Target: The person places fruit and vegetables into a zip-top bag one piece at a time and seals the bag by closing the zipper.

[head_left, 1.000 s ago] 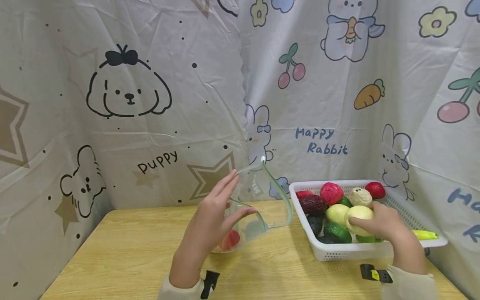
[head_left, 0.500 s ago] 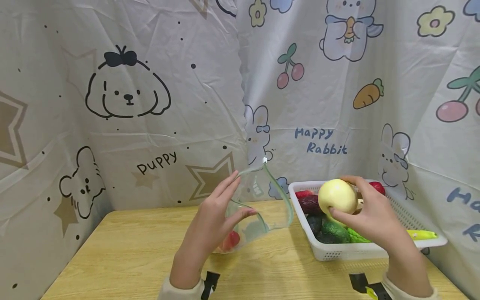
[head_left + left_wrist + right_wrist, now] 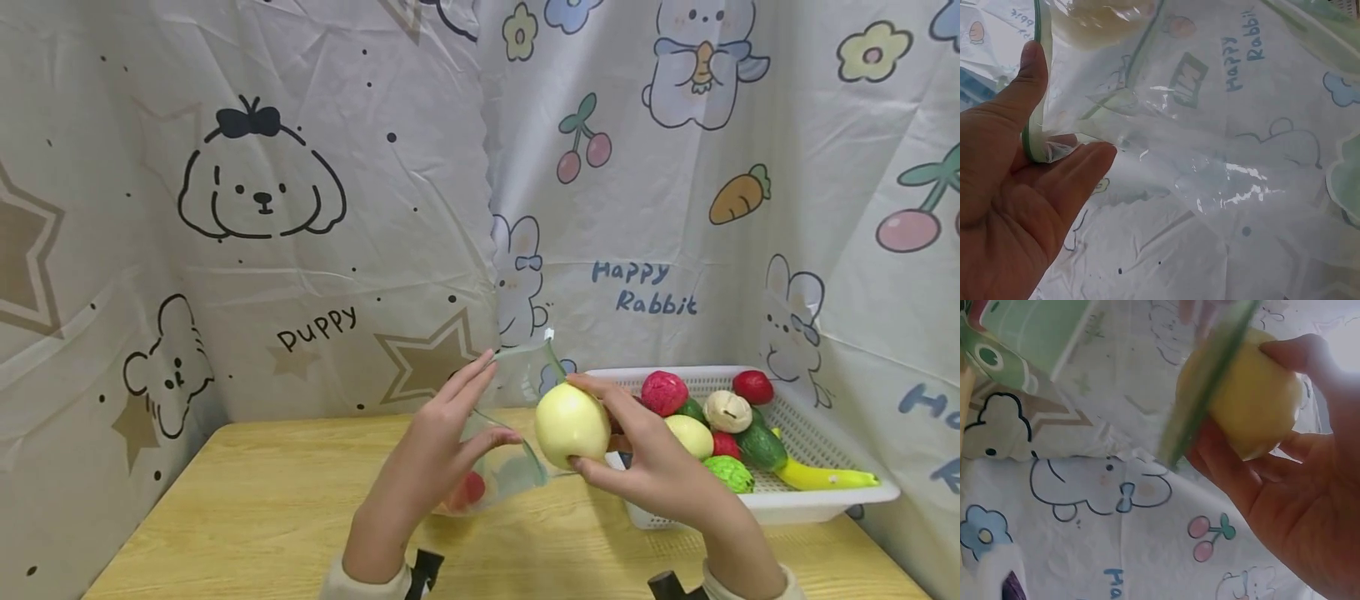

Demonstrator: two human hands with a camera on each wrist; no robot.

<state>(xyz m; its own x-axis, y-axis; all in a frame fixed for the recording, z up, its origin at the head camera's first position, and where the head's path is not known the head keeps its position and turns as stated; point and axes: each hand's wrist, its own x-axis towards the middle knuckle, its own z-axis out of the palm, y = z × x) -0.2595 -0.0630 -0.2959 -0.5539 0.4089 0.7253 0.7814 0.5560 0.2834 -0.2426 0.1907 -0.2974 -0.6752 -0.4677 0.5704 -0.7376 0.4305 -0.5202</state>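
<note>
- Head view: A clear zip bag [image 3: 521,475] rests on the wooden worktop [image 3: 277,492], a red fruit [image 3: 472,487] low inside it. The left hand [image 3: 435,442] is at the bag's left side, its grip wide: straight fingers touch the far rim and the thumb the near one, apparently to keep the mouth gaping and the limp film raised. The right hand [image 3: 651,447] grips a round pale-yellow fruit [image 3: 572,426] at the bag's right edge, thumb below and fingers above, which leaves its bag-facing side bare. To the right of the bag stands a white basket [image 3: 825,500], with a bumpy green fruit [image 3: 729,473] and a long yellow one [image 3: 825,476] among its contents; its low, slanted walls seem to make them easy to reach.
- Left wrist view: The thumb lies against the bag's green zip strip [image 3: 1035,140], the fingers stretched apart from it, likely bracing the rim rather than pinching it. The pale-yellow fruit shows through the film, beside the bag's mouth.
- Right wrist view: The strip crosses in front of the pale-yellow fruit, held between thumb and fingers; whether the bag touches it, I cannot tell.
</note>
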